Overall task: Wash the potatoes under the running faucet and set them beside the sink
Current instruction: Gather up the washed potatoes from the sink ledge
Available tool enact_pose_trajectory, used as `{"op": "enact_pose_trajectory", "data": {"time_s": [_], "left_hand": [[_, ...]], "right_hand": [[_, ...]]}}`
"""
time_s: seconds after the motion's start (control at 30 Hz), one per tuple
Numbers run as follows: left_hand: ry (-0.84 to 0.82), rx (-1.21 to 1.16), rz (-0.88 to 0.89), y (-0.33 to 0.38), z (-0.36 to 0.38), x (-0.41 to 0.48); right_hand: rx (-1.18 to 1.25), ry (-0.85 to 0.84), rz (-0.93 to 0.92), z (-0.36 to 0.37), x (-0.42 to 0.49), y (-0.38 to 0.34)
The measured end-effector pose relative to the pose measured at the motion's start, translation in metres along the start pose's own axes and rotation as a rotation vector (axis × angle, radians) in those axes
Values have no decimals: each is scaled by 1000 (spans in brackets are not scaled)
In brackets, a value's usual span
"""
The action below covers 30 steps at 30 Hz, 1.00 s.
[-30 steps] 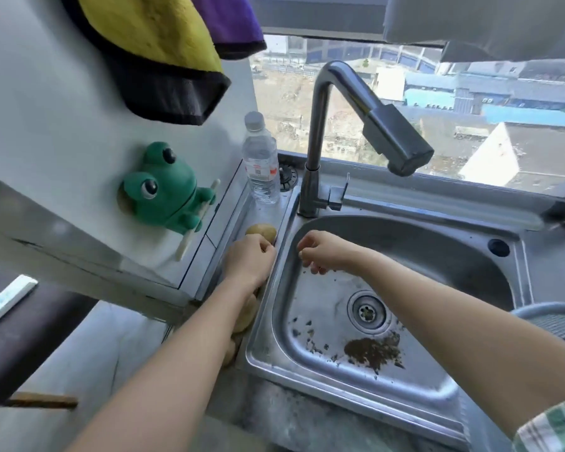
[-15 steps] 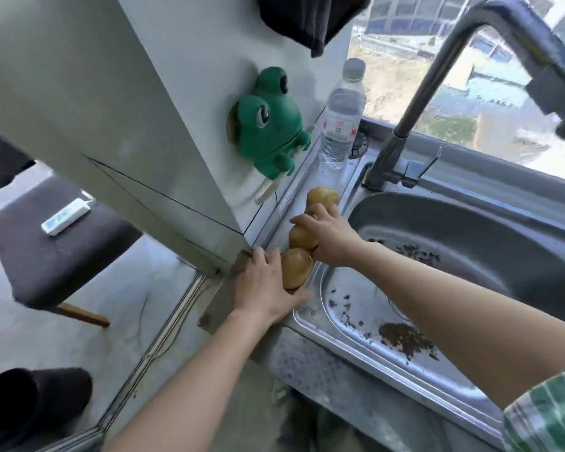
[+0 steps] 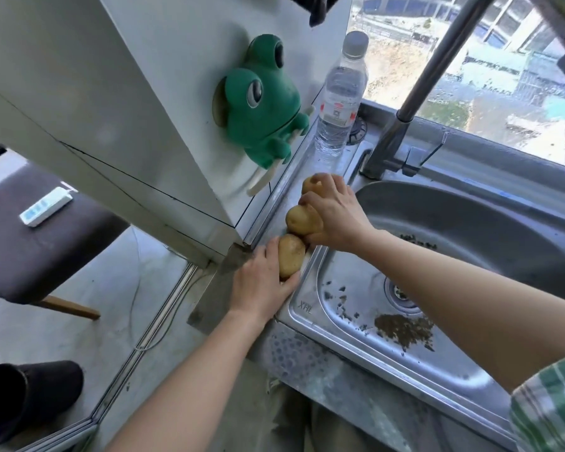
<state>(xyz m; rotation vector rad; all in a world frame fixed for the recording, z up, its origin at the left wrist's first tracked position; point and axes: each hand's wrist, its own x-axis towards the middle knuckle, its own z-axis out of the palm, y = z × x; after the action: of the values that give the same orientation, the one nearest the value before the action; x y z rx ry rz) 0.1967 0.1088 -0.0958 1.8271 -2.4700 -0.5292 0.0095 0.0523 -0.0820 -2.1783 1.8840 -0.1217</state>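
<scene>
Green-checked sleeve [image 3: 548, 402] covers the right upper arm at the near corner, and that forearm reaches across the steel sink [image 3: 307, 309]. Brown crumbs of dirt [image 3: 405, 331] lie on the basin floor near the drain [image 3: 402, 291]; the rest of the basin is open room on the right.

Three potatoes sit in a row, each touching the next, on the narrow ledge [image 3: 320, 161] along the sink's left rim. The ledge is hemmed on its left by the foot of a white panel [image 3: 163, 109], and its near end drops off at the counter's edge.

The left hand [image 3: 261, 288] cups the near potato [image 3: 291, 256] from the left, fingers along its side and thumb curled under its near end. Its long axis runs along the ledge, pointing away.

The right hand [image 3: 333, 220] comes in from the basin side and curls over the middle potato [image 3: 302, 220], which lies slanted across the ledge, bulging out left of the knuckles. Its fingertips also touch the far potato [image 3: 310, 184], which is half hidden.

Beyond, a water bottle [image 3: 340, 93] stands upright on the ledge, with the faucet [image 3: 405, 119] base just right of it. A green frog [image 3: 258, 102] hangs on the panel.
</scene>
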Motion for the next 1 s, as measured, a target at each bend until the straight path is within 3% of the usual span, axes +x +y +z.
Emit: {"op": "enact_pose_trajectory", "data": {"time_s": [0.23, 0.5, 0.7, 1.0], "left_hand": [[11, -31, -19, -3, -6, 1], [52, -47, -55, 1, -14, 5], [65, -96, -75, 1, -17, 5], [50, -169, 113, 28, -46, 8]], "right_hand": [[-1, -242, 27, -6, 26, 4], [28, -247, 101, -4, 32, -2], [162, -114, 164, -6, 15, 3], [344, 35, 439, -42, -43, 7]]}}
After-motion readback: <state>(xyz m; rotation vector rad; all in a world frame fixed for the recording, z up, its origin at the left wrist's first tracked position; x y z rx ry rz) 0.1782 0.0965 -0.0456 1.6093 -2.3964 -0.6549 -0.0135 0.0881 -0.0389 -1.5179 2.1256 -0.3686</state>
